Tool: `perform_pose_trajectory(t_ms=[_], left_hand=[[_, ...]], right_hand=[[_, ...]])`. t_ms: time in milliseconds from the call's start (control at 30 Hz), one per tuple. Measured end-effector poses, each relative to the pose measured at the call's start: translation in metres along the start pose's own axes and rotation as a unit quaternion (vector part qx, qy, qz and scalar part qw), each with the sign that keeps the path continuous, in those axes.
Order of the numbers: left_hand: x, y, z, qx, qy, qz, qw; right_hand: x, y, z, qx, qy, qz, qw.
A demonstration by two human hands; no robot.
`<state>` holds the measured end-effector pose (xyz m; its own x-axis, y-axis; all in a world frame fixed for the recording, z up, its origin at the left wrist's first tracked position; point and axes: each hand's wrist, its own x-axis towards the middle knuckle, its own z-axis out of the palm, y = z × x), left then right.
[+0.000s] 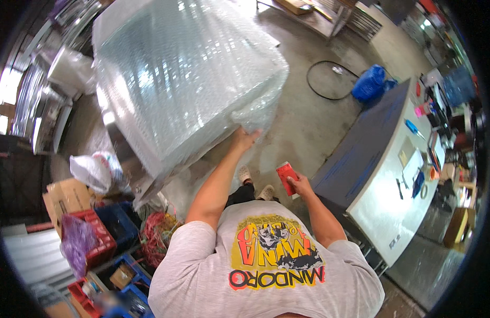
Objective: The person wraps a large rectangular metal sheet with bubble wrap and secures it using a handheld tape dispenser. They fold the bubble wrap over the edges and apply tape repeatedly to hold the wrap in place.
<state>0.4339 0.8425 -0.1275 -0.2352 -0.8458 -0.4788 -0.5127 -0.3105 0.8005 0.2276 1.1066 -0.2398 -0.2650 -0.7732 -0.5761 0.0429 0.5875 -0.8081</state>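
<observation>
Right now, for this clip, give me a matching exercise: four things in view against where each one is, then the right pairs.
Things:
1. red tape dispenser
2. bubble-wrapped object
3. blue bag
4. black cable loop

Places:
A. on the floor beside the table's far end
B. in the right hand
C. under the left hand, at its corner
D. on bare concrete floor

Pairs: 1-B, 2-C, 3-A, 4-D

Workshop or packing area: bare concrete floor (308, 127), a cluttered workbench (382, 175) to its right, stacked plastic crates (104, 233) and cardboard boxes (67, 196) to its left.
</observation>
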Motion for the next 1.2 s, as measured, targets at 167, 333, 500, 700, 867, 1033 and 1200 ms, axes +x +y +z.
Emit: perform_pose_trajectory(t_ms=[167, 333, 500, 700, 867, 1033, 1200], left_hand=[[0.030, -0.031, -0.001, 0.159, 0.219, 0.232, 0.934], [0.002, -0.051, -0.029, -0.006, -0.009, -0.099, 0.995], [-0.070, 0.000, -0.048, 0.384, -0.110, 0.331, 0.855], [-0.031, 0.104, -0.072, 0.704, -0.032, 0.523, 0.480], [-0.029, 0.139, -0.083, 0.763, -0.026, 0.528, 0.373], [-0.064, 0.174, -0.067, 0.484, -0.100, 0.498, 0.712], [-0.101, 0.173, -0.048, 0.159, -0.307, 0.207, 0.915]], right_hand=[[-0.041, -0.033, -0.010, 0.192, 0.027, 0.025, 0.981], [-0.057, -0.059, -0.006, 0.251, 0.069, 0.002, 0.965], [-0.039, -0.063, 0.016, 0.215, 0.082, 0.010, 0.973], [-0.009, -0.064, 0.048, 0.244, 0.050, -0.025, 0.968], [-0.034, -0.069, 0.056, 0.342, 0.049, -0.053, 0.937], [-0.091, -0.101, 0.024, 0.433, -0.045, -0.070, 0.898], [-0.139, -0.154, -0.016, 0.315, -0.103, -0.167, 0.929]])
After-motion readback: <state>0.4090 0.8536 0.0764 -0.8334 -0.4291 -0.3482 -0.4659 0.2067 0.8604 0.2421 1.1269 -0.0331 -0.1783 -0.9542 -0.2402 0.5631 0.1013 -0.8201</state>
